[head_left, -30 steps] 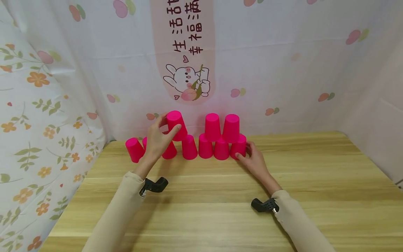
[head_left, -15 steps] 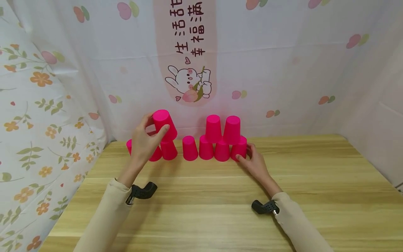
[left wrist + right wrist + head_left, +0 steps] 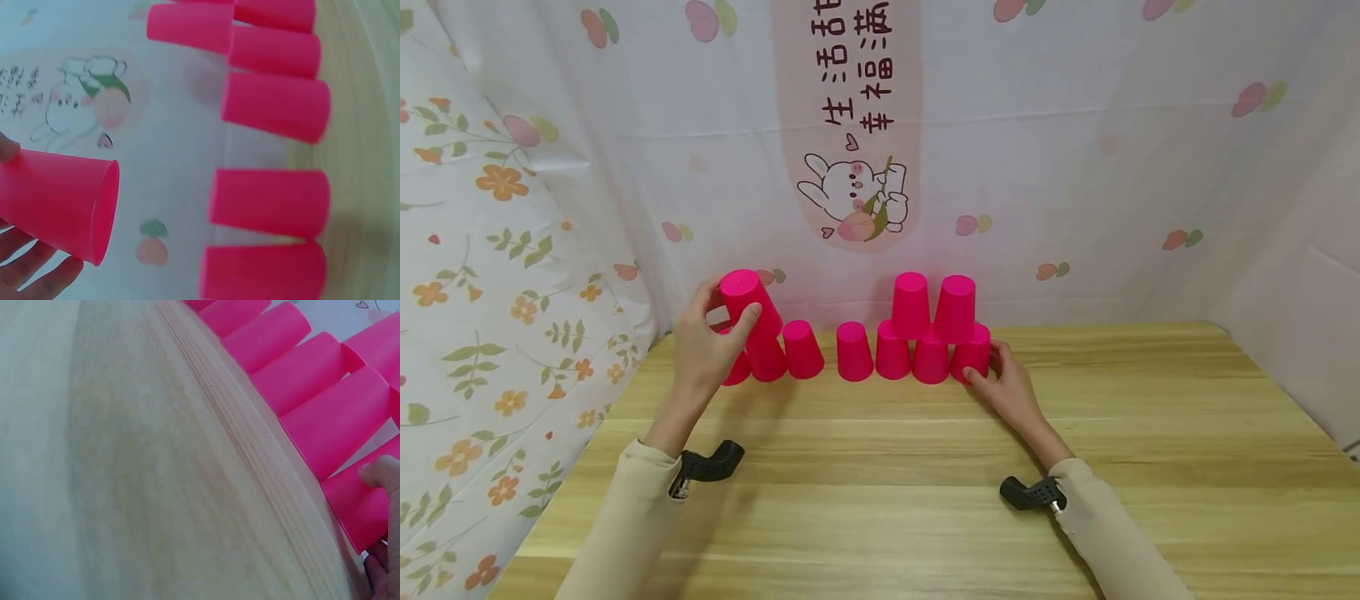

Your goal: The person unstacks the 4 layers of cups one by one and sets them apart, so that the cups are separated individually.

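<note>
7 cups point(image 3: 854, 353) on counter point(image 3: 880, 483), 2 cups atop point(image 3: 911, 306); left fingers point(image 3: 56, 279) round 1 raised cup point(image 3: 56, 200); right fingers point(image 3: 384, 472) round row-end cup point(image 3: 357, 509)

Beige sleeves point(image 3: 625, 517) (long, plain), black bent wrist devices point(image 3: 711, 466)

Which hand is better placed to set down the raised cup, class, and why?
Probably the left hand: it holds the raised cup, close to the leftmost cups. The right hand is at the opposite end, gripping the rightmost bottom cup.
</note>
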